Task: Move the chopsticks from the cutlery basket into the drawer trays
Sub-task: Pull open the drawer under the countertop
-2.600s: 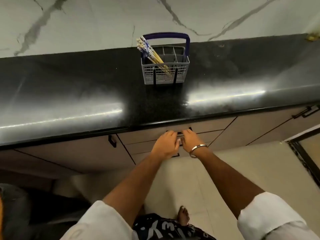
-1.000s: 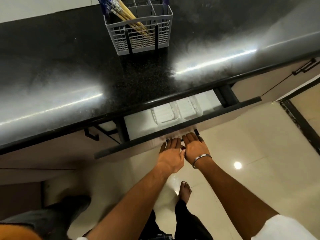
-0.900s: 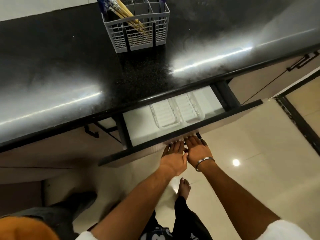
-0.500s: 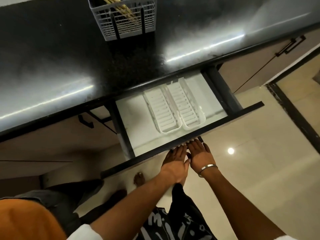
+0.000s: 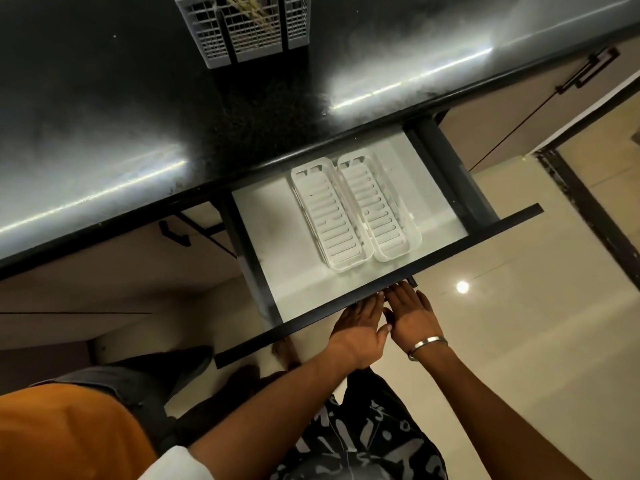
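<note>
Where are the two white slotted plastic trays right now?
In the head view, the two white slotted plastic trays lie side by side in the open drawer, right of centre, just beyond both hands at its front edge.

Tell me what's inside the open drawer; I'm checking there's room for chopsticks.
Inside the drawer lie two empty white slotted trays, side by side on its pale floor. The drawer's back part is hidden under the countertop.

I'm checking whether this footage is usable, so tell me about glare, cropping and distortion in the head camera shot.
Head view: bright glare streaks cross the black countertop, and a lamp reflection dots the floor; the cutlery basket is cropped by the top edge; wide-angle tilt slants the drawer; the two white trays are evenly lit and sharp; both hands, left hand and right hand, show clearly.
</note>
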